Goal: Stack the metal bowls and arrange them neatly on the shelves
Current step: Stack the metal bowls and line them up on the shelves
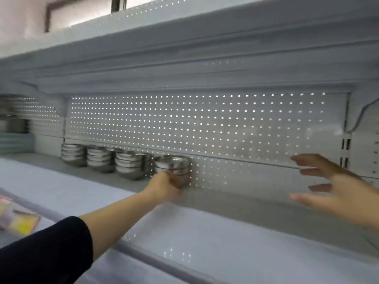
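Note:
A row of shiny metal bowl stacks stands at the back of the white shelf [235,228], against the perforated back panel. The three left stacks [74,154], [100,158], [131,163] stand free. My left hand [164,186] reaches in from the lower left and grips the lower front of the rightmost stack of metal bowls [173,163], which rests on the shelf. My right hand [336,187] hovers at the right with fingers spread, holding nothing, well apart from the bowls.
An upper shelf [184,64] overhangs close above. Larger metal pots and a pale blue tray pile [14,128] stand at the far left. Colourful packets [18,218] lie on the lower surface at left. A cable [361,113] runs down the right upright.

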